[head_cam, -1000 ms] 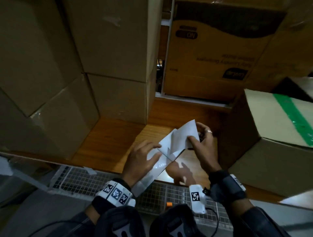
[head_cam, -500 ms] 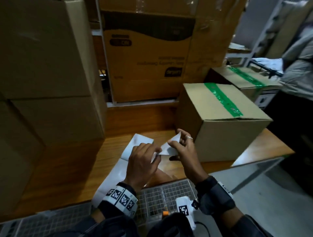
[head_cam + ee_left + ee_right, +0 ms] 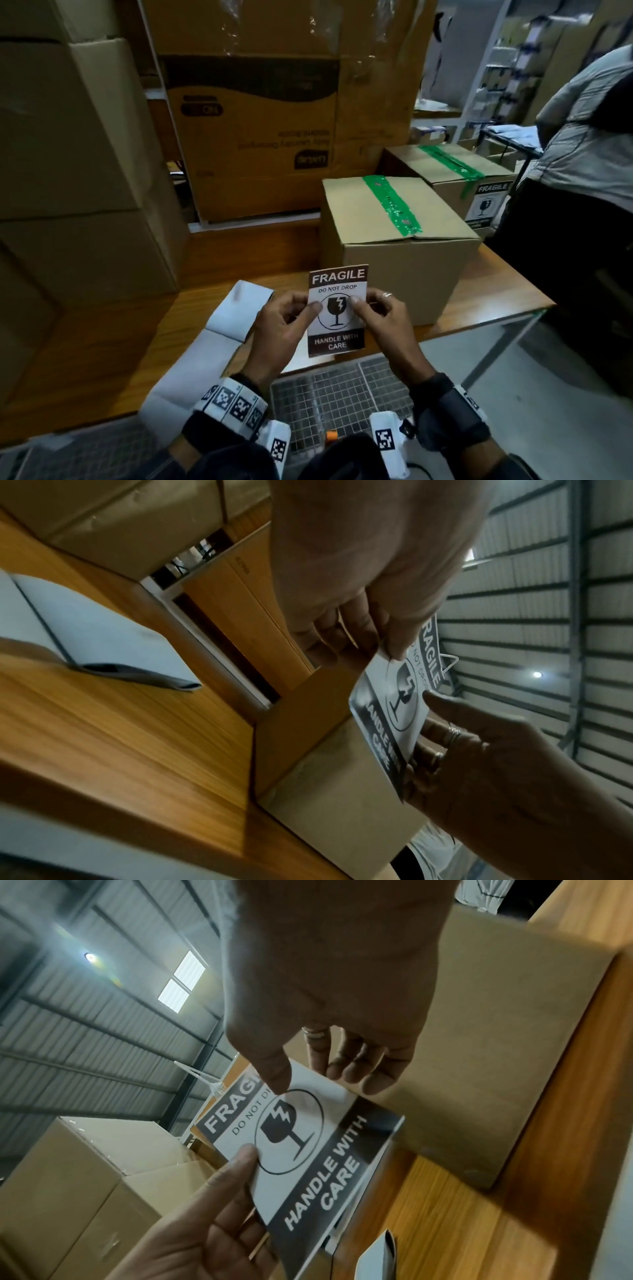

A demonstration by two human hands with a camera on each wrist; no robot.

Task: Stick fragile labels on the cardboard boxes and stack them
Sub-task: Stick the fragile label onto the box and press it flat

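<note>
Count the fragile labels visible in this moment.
2. One fragile label is pinched between the left hand and right hand; another is stuck on the far green-taped box. Others may be hidden.

Fingers behind fragile label (image 3: 337,310) hidden, upside-down print on rear carton (image 3: 253,137) perhaps illegible

On the wooden table (image 3: 113,349) before me, a green-taped cardboard box (image 3: 404,253) stands at the right, white backing paper (image 3: 219,329) lies near me at the centre, and big cartons (image 3: 82,178) rise at left.
</note>
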